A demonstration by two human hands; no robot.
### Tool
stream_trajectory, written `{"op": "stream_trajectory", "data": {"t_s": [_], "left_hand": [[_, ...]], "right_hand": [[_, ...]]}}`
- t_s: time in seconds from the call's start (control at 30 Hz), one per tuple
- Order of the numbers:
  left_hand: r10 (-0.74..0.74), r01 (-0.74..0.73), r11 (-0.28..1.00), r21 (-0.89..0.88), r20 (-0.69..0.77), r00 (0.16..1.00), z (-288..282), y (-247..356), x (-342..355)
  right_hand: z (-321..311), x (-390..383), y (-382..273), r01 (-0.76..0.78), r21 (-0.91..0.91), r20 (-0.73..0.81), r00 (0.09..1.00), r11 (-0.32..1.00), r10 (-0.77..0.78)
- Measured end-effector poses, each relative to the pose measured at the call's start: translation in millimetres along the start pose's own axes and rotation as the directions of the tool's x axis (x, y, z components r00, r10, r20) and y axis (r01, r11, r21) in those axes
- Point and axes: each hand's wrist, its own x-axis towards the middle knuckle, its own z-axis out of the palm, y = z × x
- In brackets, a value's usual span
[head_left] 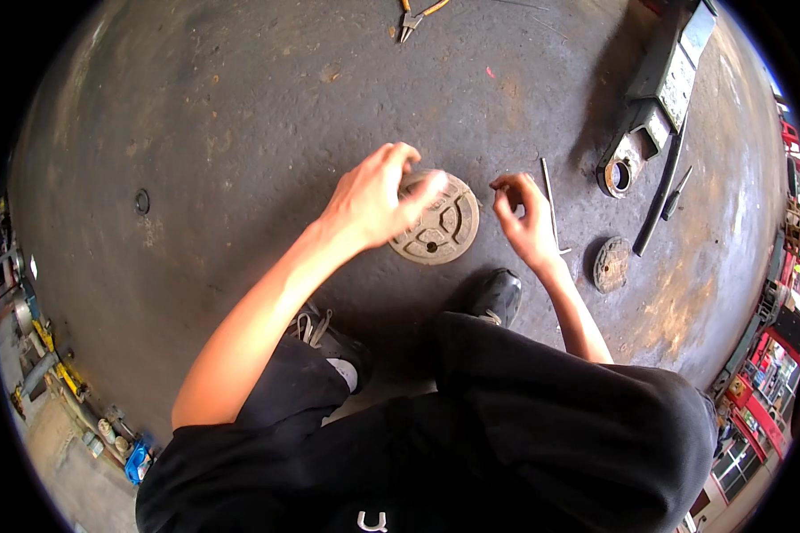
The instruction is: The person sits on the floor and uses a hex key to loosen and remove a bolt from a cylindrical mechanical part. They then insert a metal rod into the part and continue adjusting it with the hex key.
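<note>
So the patterned round plate (453, 226) is on the floor (240, 115) at the middle of the frame, partly hidden by the left hand (373, 195). That hand's grip looks loose, thumb and fingers apart, but it's blurry, so I can't tell if it's touching the plate. The right hand (523, 218) is just right of the plate, fingers curled; can't tell if that grip is pinching anything.

What worries me: the plate's edge sits close to the floor, so lifting it off-centre with a loose grip could let it slip and nip a fingertip. If it drops toward the lower centre, the right shoe (500, 295) is right there, and the left shoe (336, 346) isn't far off.

As for clutter, a thin rod (549, 200) lies just behind the right hand, so swinging that way could knock it. Past that, right of centre, there's a smaller disc (611, 264), then a black bar (662, 197) and a big metal arm (662, 89) crowding the upper right. Pliers (407, 27) at top centre and a small ring (138, 203) at far left are well out of the way.
</note>
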Motion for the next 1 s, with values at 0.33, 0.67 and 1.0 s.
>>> {"op": "stream_trajectory", "data": {"t_s": [0.33, 0.67, 1.0], "left_hand": [[0.462, -0.463, 0.834, 0.299, 0.079, 0.883, 12, -8, -25], [0.644, -0.632, 0.764, 0.13, -0.077, 0.762, 27, -21, -5], [0.559, -0.565, 0.823, 0.057, -0.254, 0.789, 37, -33, -20]], "right_hand": [[55, -1, -3, 0.45, -0.196, 0.327, 0.868, 0.871, -0.374], [159, 0, 89, 0.397, 0.33, 0.272, 0.828, 0.856, -0.489], [133, -6, 24, 0.121, 0.527, 0.26, 0.919, 0.841, -0.295]]}}
